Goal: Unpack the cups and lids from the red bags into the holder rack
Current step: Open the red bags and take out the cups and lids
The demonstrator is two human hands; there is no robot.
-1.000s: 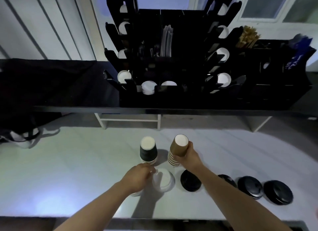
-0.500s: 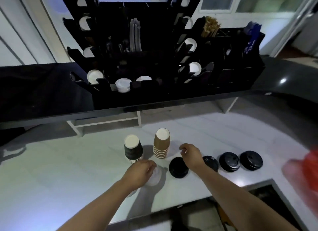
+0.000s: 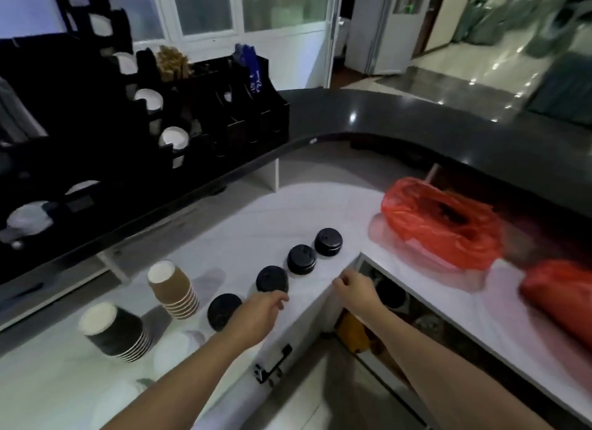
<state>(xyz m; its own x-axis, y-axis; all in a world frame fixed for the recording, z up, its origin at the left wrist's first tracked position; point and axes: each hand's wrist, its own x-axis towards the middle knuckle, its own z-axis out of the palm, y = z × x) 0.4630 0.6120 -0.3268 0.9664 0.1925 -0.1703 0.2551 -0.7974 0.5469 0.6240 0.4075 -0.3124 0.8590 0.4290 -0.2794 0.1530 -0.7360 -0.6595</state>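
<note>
Cups are seen in two upside-down stacks on the white counter (image 3: 80, 375) at the near left: a black stack (image 3: 117, 332) nearest the left edge and a brown stack (image 3: 174, 290) just to its right and a little farther off. White lids (image 3: 177, 349) lie blurred on the counter just near of the stacks. Four black lids are laid in a diagonal row running far and right from the brown stack: the first (image 3: 223, 311), the second (image 3: 272, 279), the third (image 3: 301, 259) and the fourth (image 3: 328, 241).

The left hand (image 3: 256, 314) is held low over the counter between the first and second black lids, its fingers loosely curled with nothing gripped. The right hand (image 3: 355, 290) is held over the counter's inner corner, right of the lid row, its fingers bent and nothing seen in them.

Two red bags are seen on the right arm of the counter: one (image 3: 442, 224) farther off, open and crumpled, and one (image 3: 560, 298) nearer, blurred at the right edge. The black holder rack (image 3: 96, 125) stands on the dark upper shelf at the far left, with white cup bottoms showing in several of its slots.
</note>
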